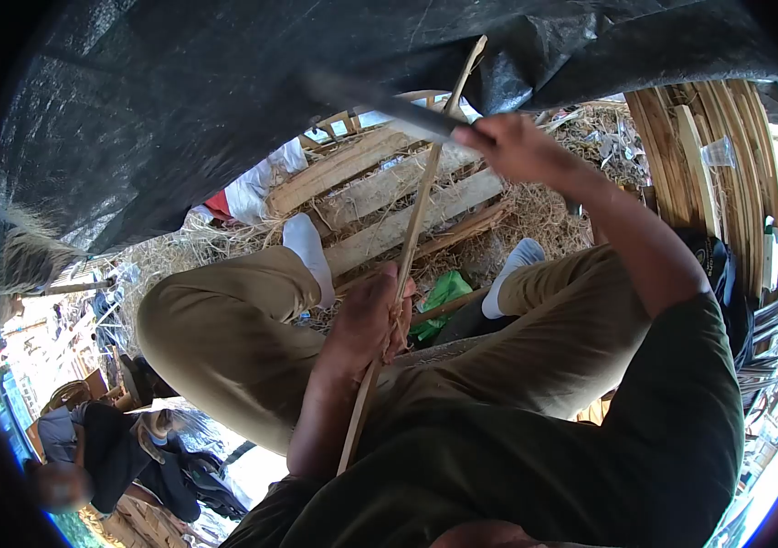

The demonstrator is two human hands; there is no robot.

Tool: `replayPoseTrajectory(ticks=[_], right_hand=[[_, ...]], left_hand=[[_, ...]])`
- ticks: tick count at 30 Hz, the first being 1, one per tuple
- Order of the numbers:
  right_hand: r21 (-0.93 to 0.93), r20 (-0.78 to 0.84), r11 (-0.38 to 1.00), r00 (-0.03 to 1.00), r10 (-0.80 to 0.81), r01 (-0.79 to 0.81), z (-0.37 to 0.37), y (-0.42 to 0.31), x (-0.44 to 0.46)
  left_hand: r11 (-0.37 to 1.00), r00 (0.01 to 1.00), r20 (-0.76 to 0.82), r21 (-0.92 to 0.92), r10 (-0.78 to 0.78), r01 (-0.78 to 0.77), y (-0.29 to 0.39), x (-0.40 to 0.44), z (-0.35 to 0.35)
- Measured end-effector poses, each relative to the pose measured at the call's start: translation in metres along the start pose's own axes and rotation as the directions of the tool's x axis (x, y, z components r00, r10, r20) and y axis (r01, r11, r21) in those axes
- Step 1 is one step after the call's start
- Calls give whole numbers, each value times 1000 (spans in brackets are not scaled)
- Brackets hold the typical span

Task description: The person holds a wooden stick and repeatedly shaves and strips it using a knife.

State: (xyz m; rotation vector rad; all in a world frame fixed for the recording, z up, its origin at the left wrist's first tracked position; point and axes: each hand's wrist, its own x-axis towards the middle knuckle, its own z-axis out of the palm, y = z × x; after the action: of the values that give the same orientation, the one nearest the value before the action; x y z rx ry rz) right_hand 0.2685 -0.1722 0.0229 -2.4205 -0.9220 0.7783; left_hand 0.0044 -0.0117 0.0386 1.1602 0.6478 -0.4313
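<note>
A long, thin strip of split wood or bamboo (pixel 418 215) runs slantwise from my lap up toward the black sheet. My left hand (pixel 373 315) is wrapped round its lower half, with curly shavings bunched beside the fingers. In my right hand (pixel 518 151) is the handle of a large knife (pixel 398 108). Its blade points left and lies across the upper part of the strip; motion smears the tip. Whether the edge touches the strip I cannot tell.
A black plastic sheet (pixel 179 110) hangs low overhead. Wooden slats (pixel 361 203) and loose shavings lie before my feet, near a green plastic scrap (pixel 444 301). Long planks (pixel 681 164) stand at the right with a clear cup (pixel 719 152). Another person (pixel 124 447) sits at lower left.
</note>
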Motion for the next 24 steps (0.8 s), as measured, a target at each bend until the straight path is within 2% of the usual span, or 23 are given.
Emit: replayPoseTrajectory(ticks=[2,4,5,6,8,11,13,15,16,17,18,19,22,24], right_hand=[[-29,-168,999,985,-42,38,-3,19,6],[39,-65,997,996,68,-66,8,-2,-9],[70,-51,996,997,66,-62,24,3,-9],[133,-83,991,996,38,-26,28,-9,-17],[332,80,916,974,212,-226,22,-21,-22],[404,123,875,964,237,-267,14,-27,-25],[399,118,885,971,209,-239,14,-24,-25],[385,110,896,975,193,-221,13,-24,-26],[372,107,902,976,191,-218,11,-26,-28],[359,105,908,976,190,-215,10,-27,-30],[370,89,906,979,185,-205,10,-26,-30],[381,73,904,981,181,-195,11,-23,-30],[355,68,913,979,190,-201,12,-18,-27],[312,67,930,981,181,-193,11,-11,-22]], left_hand=[[999,999,30,-3,39,-39,-1,0,-2],[1000,996,85,9,6,-7,-2,5,-8],[1000,993,114,19,-14,12,-5,9,-12],[1000,986,166,5,12,-13,-8,16,-16],[997,963,261,-28,73,-68,-15,35,-23],[979,907,377,-145,186,-140,-31,68,-32],[953,945,166,-162,283,-257,-27,76,-17],[929,937,-65,-121,344,-350,-18,78,-11],[790,774,-169,202,610,-579,-17,86,-13],[530,531,-163,518,832,-671,-18,98,-16],[199,254,-48,766,966,-611,-16,102,-16],[138,153,-71,860,986,-491,-13,98,-14],[272,324,-32,624,946,-732,-31,104,-15],[214,324,-9,767,946,-605,-37,98,0]])
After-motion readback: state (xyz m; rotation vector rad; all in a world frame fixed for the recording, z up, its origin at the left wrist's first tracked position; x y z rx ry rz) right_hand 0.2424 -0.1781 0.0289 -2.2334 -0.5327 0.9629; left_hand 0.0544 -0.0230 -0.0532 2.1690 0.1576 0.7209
